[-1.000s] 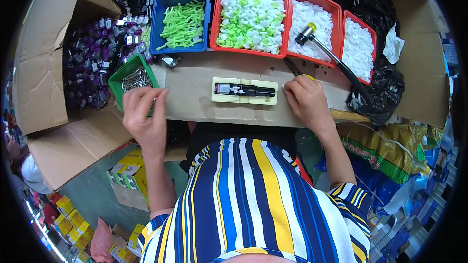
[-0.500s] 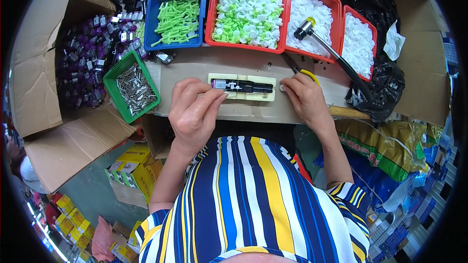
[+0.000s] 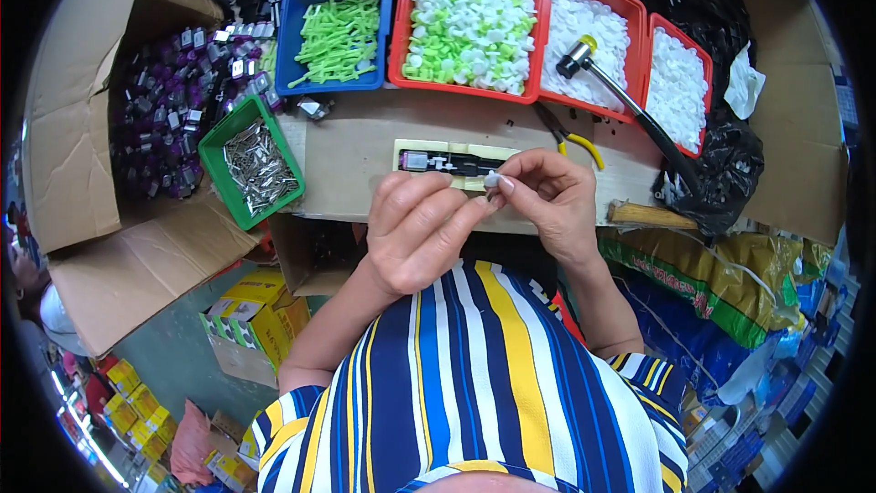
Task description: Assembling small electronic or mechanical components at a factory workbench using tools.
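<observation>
My right hand [image 3: 555, 196] pinches a small white plastic cap [image 3: 493, 180] between thumb and fingertips. Close against it, my left hand [image 3: 422, 230] is closed in a pinch, its fingertips meeting the right hand's; what they hold is too small to make out. Just beyond both hands, a cream-coloured holder [image 3: 403, 145] lies on the cardboard-covered bench. Set in it is a long black plastic assembly [image 3: 467, 165] with a clear and purple end at its left. My right fingers cover the holder's right end.
Pliers with yellow handles [image 3: 582, 148] lie right of the holder. A hammer [image 3: 630, 100] rests across red bins [image 3: 532, 96] of white and green plastic pieces. Left stand a blue bin [image 3: 333, 88] of green sticks, a green tray [image 3: 224, 184] of metal pins and a carton [image 3: 78, 119].
Both hands have come together in front of the holder. My right hand moved left with the white cap, uncovering the pliers; my left hand moved right.
</observation>
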`<state>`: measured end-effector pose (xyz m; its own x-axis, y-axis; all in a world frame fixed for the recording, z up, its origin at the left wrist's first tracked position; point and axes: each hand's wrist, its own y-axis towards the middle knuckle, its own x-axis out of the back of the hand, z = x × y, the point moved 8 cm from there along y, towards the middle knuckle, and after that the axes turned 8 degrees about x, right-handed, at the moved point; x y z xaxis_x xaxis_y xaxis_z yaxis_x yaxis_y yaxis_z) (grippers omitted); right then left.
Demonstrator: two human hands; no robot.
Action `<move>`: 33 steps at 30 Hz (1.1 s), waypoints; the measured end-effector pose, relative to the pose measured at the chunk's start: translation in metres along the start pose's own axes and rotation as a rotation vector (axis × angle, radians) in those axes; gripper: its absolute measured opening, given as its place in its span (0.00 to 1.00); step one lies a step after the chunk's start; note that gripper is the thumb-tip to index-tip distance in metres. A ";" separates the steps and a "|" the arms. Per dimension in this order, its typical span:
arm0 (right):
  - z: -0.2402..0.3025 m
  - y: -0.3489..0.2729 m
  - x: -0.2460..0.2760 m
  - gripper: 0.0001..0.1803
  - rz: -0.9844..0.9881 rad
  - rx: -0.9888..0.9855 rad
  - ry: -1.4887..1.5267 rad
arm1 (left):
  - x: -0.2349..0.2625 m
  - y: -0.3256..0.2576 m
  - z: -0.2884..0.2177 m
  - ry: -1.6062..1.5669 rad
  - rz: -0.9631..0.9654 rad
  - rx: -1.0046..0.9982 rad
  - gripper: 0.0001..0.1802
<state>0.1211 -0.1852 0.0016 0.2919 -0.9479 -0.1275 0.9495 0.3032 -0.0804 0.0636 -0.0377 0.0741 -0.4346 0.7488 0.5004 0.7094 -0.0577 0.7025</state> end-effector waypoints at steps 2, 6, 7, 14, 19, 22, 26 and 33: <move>-0.001 0.000 -0.007 0.05 -0.028 -0.012 0.101 | 0.001 -0.003 -0.001 0.032 -0.011 -0.029 0.16; 0.004 0.003 -0.019 0.05 -0.006 0.018 0.057 | 0.006 -0.007 0.001 0.106 -0.034 -0.057 0.14; 0.003 0.004 -0.020 0.05 -0.008 0.034 0.054 | 0.007 -0.007 0.001 0.120 -0.037 -0.053 0.14; 0.006 0.006 -0.026 0.05 0.001 0.076 0.012 | 0.011 -0.011 0.007 0.164 -0.003 -0.013 0.18; 0.006 0.005 -0.024 0.06 -0.003 0.113 -0.030 | 0.008 -0.012 0.007 0.197 0.007 -0.009 0.17; 0.007 0.005 -0.023 0.07 -0.002 0.121 -0.057 | 0.008 -0.011 0.006 0.211 0.004 -0.002 0.17; 0.004 0.004 -0.021 0.07 -0.004 0.129 -0.035 | 0.006 -0.010 0.005 0.212 0.005 -0.004 0.17; 0.010 0.005 -0.023 0.06 -0.010 0.184 -0.069 | 0.006 -0.010 0.005 0.193 0.004 -0.007 0.17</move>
<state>0.1203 -0.1627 0.0141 0.2836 -0.9571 -0.0591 0.9555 0.2769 0.1017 0.0569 -0.0296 0.0675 -0.5310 0.6077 0.5905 0.7078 -0.0650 0.7034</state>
